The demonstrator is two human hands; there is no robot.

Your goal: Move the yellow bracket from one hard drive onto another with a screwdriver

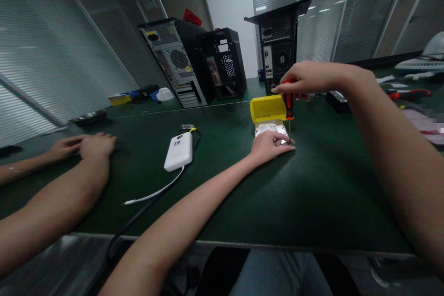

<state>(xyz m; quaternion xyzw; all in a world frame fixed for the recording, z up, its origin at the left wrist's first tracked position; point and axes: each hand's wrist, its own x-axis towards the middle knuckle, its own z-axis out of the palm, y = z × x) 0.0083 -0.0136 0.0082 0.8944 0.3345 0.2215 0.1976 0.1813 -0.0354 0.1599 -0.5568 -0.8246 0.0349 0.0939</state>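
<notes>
While the silver drive (268, 127) is lying on the surface (319, 203), the left hand (268, 147) is covering its near end, grip narrow, its hold unclear; the right hand (301, 79), wrist arching, is grasping the upright screwdriver (289, 110) from above.

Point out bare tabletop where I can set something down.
Bare table lies between the left forearm and right forearm, and between the white device and left hand. It is crowded around the screwdriver, yellow box and silver drive.

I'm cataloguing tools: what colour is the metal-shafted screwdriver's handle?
Screwdriver handle: black and red-orange, head view.
</notes>
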